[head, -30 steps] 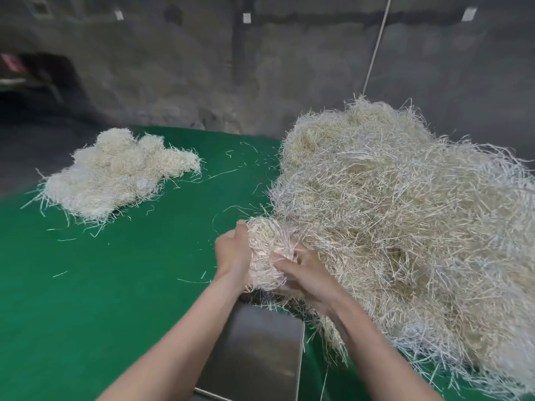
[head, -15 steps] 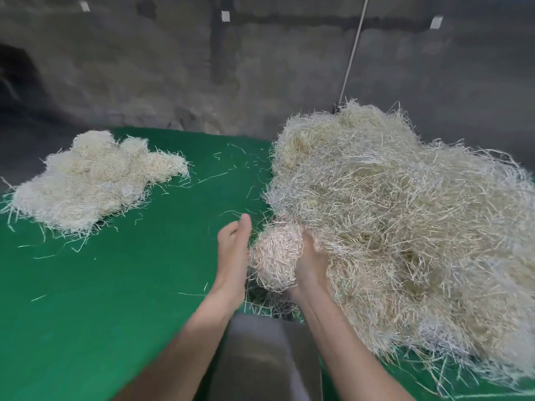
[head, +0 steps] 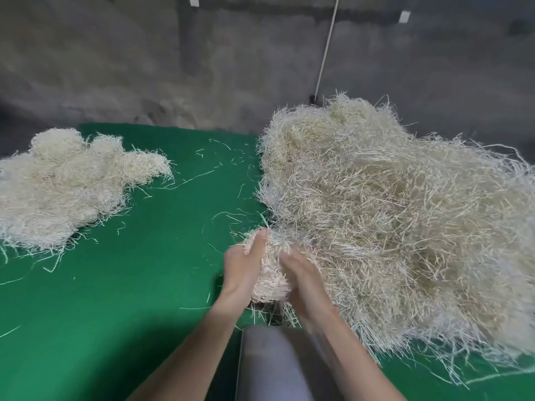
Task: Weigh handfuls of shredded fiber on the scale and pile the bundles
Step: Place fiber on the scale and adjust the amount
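Right now you have a rounded, pale straw-coloured bundle of shredded fiber (head: 270,274) between your two hands, in the near middle of the scene. Your left hand (head: 243,269) lies flat against the bundle's left side, its fingers (head: 258,244) straight and close together, pointing away from you and pressing the strands. Your right hand (head: 305,283) lies against the bundle's right side, but it is smeared by motion, so you cannot tell whether its fingers curl round the fiber or lie straight on it.

The bundle touches the near left edge of the large loose heap of pale shredded fiber (head: 399,227), which fills the right side of the green cloth-covered table (head: 139,299). Just nearer to you than the bundle sits the grey flat metal scale plate (head: 269,369), blurred, between your forearms. Whether the bundle touches the plate cannot be told.

Well apart, at the far left, lies the lower pile of rounded pale fiber bundles (head: 60,186). Thin loose strands (head: 197,176) are scattered on the green between the pile and the heap. Beyond the table stands a rough grey concrete wall (head: 173,70) with a thin white cord (head: 327,47) running down it.
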Demonstrator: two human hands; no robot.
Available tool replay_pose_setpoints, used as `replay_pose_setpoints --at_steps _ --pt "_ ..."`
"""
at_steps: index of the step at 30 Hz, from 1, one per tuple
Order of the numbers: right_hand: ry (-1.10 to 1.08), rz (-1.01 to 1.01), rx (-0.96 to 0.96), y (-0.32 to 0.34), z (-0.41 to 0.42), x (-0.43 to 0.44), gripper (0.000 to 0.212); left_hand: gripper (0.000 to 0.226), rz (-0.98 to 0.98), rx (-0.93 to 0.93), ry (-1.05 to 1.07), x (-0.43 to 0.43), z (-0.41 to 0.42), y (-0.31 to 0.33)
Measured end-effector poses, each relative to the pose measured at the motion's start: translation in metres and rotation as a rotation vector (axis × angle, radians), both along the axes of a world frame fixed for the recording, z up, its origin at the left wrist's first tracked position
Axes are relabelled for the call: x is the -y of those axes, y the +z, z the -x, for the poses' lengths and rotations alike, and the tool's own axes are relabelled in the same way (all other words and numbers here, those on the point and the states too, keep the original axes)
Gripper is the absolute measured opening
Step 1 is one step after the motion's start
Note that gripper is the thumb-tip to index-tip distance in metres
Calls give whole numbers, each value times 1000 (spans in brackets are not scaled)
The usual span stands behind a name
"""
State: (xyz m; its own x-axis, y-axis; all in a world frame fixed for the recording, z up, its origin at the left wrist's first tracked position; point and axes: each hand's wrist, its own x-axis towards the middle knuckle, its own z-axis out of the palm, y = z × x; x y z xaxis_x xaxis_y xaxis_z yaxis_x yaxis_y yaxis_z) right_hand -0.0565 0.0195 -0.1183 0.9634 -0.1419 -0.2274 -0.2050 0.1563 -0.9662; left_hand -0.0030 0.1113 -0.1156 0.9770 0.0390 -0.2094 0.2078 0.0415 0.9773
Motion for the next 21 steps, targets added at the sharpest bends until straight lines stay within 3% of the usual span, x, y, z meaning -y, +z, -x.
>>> replay_pose_setpoints --at_steps 3,5,8,10,13,18,19,21 --pt "-100 58 -3 -4 -19 -7 81 92 92 -47 -77 -14 1 -8" --pt "-121 41 -4 -7 -29 -12 89 68 151 -25 -75 -35 10 -17" --pt "-57 134 1 -19 -45 -38 79 83 140 -106 -171 -55 16 -42" --pt "7 225 41 -31 -57 -62 75 61 192 -187 -3 -65 15 -49" --pt "158 329 95 -42 -78 -98 70 16 332 -111 206 -96 -1 -51" --pt "167 164 124 -70 -109 -140 53 11 422 -157 461 -169 -52 -68" --pt "158 183 112 -79 -117 -148 43 14 408 -169 534 -185 -68 -73" --pt "260 435 117 -98 -134 -162 31 22 342 -201 640 -217 -100 -81"
